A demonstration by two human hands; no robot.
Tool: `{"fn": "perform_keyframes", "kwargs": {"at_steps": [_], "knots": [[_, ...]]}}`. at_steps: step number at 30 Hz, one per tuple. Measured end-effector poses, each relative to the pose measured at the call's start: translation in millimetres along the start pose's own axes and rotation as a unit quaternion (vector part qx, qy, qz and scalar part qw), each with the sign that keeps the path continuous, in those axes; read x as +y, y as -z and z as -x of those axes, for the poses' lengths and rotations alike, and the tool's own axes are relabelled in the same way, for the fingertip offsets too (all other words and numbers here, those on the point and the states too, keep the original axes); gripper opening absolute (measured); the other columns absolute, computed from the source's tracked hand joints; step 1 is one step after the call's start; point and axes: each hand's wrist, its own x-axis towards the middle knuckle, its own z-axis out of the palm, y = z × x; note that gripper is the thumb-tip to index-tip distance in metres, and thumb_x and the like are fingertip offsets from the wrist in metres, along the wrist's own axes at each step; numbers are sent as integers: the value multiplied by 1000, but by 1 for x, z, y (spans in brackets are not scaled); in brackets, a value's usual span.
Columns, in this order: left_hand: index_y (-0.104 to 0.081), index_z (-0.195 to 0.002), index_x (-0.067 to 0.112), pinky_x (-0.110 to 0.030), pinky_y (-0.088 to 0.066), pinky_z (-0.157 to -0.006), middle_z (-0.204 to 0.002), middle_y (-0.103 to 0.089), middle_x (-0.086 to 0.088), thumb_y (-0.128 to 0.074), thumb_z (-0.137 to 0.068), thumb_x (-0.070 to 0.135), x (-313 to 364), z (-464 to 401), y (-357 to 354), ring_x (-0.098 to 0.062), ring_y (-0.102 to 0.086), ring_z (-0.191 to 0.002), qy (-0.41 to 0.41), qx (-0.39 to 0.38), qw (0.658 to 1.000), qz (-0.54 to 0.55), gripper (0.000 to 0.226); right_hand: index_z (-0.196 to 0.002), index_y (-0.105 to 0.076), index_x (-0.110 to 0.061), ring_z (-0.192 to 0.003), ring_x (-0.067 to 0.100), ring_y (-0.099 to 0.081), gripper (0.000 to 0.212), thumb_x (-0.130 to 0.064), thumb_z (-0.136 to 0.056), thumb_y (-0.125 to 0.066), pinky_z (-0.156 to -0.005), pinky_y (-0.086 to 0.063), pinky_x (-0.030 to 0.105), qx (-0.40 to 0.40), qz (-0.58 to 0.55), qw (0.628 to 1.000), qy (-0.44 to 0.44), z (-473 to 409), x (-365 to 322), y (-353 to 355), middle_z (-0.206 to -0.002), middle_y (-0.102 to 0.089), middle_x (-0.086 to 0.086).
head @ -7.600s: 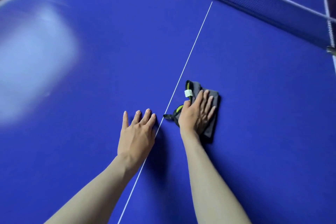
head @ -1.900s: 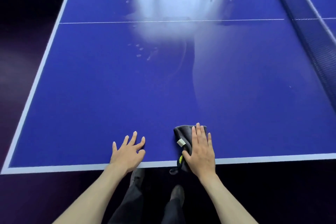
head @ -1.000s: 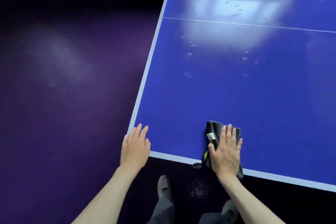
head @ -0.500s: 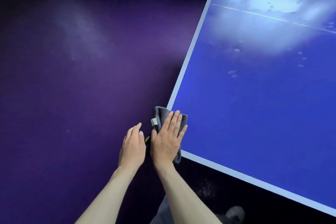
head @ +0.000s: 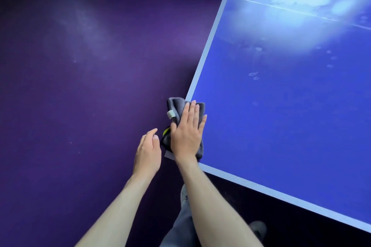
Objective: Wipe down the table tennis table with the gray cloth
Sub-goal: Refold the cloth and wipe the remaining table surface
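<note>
The blue table tennis table (head: 291, 126) fills the right side, with its near left corner at the centre of the view. The folded gray cloth (head: 176, 106), with a white tag and a yellow-green trim, lies over that corner and hangs past the edge. My right hand (head: 187, 132) presses flat on the cloth with straight fingers. My left hand (head: 147, 153) hovers just left of the corner, off the table, fingers relaxed and holding nothing.
White border lines (head: 208, 46) run along the table's left and near edges. Smudges and fingerprints (head: 254, 76) show on the glossy top under a bright reflection. Dark purple floor (head: 80, 86) lies to the left. My legs and shoes (head: 184, 202) are below.
My right hand has slid the cloth left along the near edge to the table's corner. My left hand has left the table and now hangs beside the corner.
</note>
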Motion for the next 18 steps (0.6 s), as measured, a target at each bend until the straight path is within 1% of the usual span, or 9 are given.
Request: {"fn": "perform_keyframes", "kwargs": {"at_steps": [3,5,7,8,11,13,15,18], "knots": [[-50,-146,26,-33,-36,-98,-148,-50,3,-29,-109,29,6,0,-4,-21,-48,-132,-7,6,1000,-6,43,-165,-20,-10,-161,20,-9,76,-44,-100,-43,-129,-10,53,-12,0,1000,23,29,14,1,-173,-12,8],[-50,-146,25,-37,-39,-103,-148,-49,4,-30,-108,29,12,3,-7,-21,-47,-133,-22,3,1000,-21,43,-164,-26,-11,-160,19,-11,75,-45,-100,-44,-129,-12,54,-16,0,999,31,35,27,6,-173,-16,6],[-51,-145,23,-40,-40,-108,-148,-50,4,-31,-108,26,18,10,-12,-21,-46,-134,-49,8,998,-48,42,-163,-28,-12,-160,19,-12,75,-43,-97,-45,-129,-11,55,-25,6,999,39,40,45,12,-173,-17,5],[-52,-144,22,-41,-41,-107,-147,-50,4,-33,-107,24,22,14,-16,-21,-46,-132,-69,14,995,-67,41,-163,-28,-13,-160,18,-11,75,-42,-96,-44,-129,-10,55,-27,11,999,39,44,57,17,-173,-16,5],[-53,-142,20,-42,-44,-102,-144,-52,5,-41,-104,17,32,32,-35,-22,-48,-129,-139,14,981,-136,40,-164,-25,-15,-160,17,-9,76,-43,-95,-39,-129,-9,55,-22,20,999,24,57,103,34,-174,-13,2],[-47,-147,22,-42,-43,-105,-149,-48,5,-46,-101,16,42,44,-53,-21,-44,-135,-173,-2,969,-176,47,-165,-24,-18,-160,15,-9,77,-44,-94,-38,-129,-9,56,-18,26,999,10,63,141,48,-174,-14,-1],[-42,-152,23,-41,-41,-109,-152,-44,5,-47,-100,16,54,56,-75,-19,-40,-139,-202,-22,958,-203,53,-165,-25,-19,-160,15,-10,77,-44,-93,-39,-129,-9,56,-16,35,999,-9,69,180,64,-173,-15,-2],[-40,-154,24,-39,-40,-110,-153,-44,3,-47,-100,16,76,77,-114,-18,-39,-140,-250,-49,938,-237,55,-165,-23,-23,-160,12,-8,78,-46,-92,-38,-129,-6,56,-20,41,998,-42,77,243,88,-173,-14,-5]]}}
